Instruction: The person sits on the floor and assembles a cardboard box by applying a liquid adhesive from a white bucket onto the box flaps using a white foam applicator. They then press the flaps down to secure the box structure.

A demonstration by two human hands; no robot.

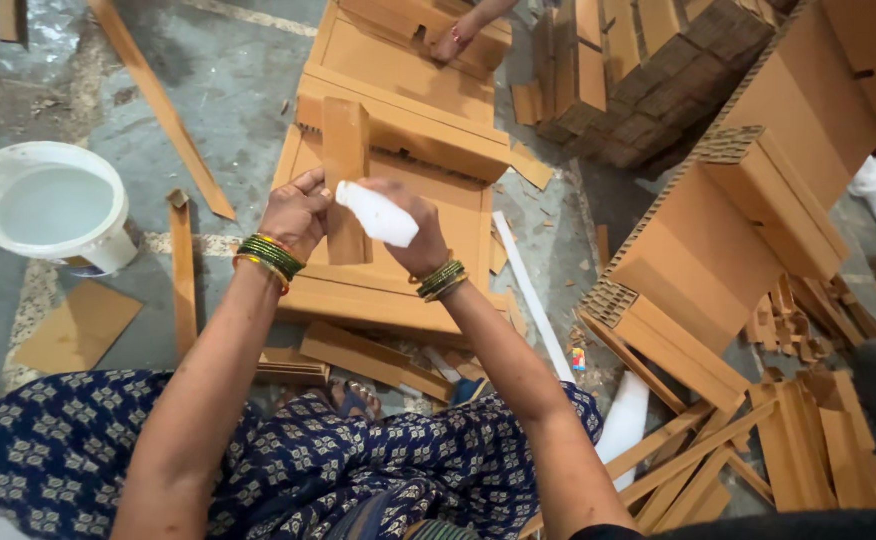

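The left hand [296, 212] is gripping an upright cardboard strip [344, 175] while the right hand [410, 228] is clasping a white bottle [378, 215] against it. Both are hovering over a cardboard panel [388, 290] lying on the grey concrete floor [228, 90], with a white bucket [48, 205] sitting at nine o'clock and cardboard stacks [738, 230] at three o'clock.

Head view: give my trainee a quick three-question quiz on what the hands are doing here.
1. True or false: the right hand holds a white squeeze bottle.
2. Which thing do the left hand fingers grip? A) white bucket B) upright cardboard strip C) loose strip on the floor
3. Fill in: another person's hand rests on the ___ end of the cardboard tray stack.

Key: 1 true; 2 B; 3 far.
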